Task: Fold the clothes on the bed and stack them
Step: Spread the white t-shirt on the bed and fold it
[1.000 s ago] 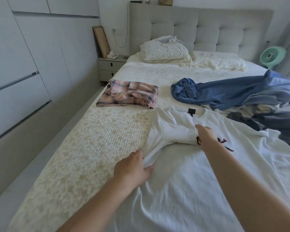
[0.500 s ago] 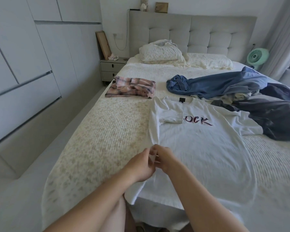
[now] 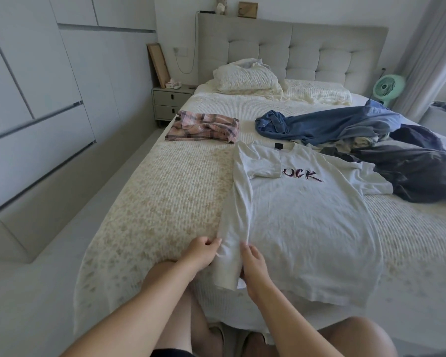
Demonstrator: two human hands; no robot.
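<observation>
We see the white T-shirt (image 3: 301,222) spread face up on the bed (image 3: 165,202), its hem at the bed's foot edge nearest us. Its left side is folded inward as a long strip, the sleeve lying across the chest beside the printed letters. Our left hand (image 3: 200,253) pinches the outer edge of that strip near the hem, fingers curled onto the cloth; our right hand (image 3: 254,265) grips the strip's inner edge just beside it, thumb and fingers closed on the fabric. Beyond the shirt's collar lies the folded pink plaid garment (image 3: 204,126), and to its right the loose blue shirt (image 3: 327,124) and dark clothes (image 3: 417,171). Half a second ago our hands met at one spot on the fold; now they sit apart, with the strip between them.
</observation>
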